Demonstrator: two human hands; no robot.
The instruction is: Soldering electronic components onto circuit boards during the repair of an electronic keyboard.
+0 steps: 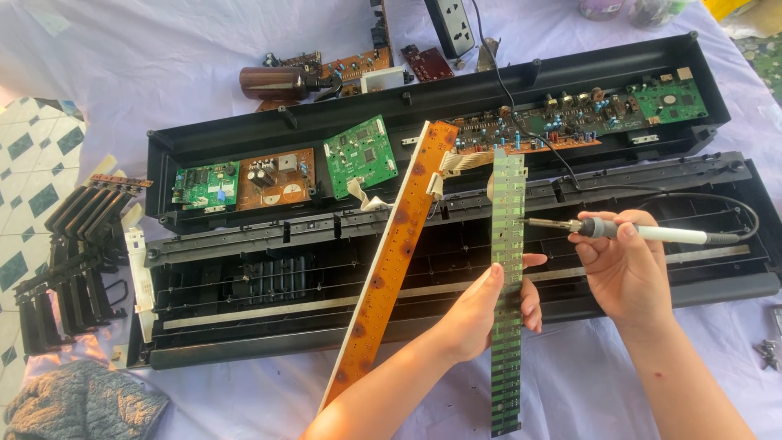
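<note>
Green strip board (508,269) stands upright over the open black keyboard case (269,285), the left hand (481,314) with fingers closed round its middle. The right hand (623,261) grips a soldering iron (652,233), its tip apparently touching the strip's right edge. A brown board (395,244) leans just beside. The held strip could wobble, so the tip might skid toward the left thumb or bridge neighbouring pads.

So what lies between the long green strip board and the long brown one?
In the head view, the left hand holds the green strip board; between it and the brown strip board only the black keyboard chassis shows.
</note>
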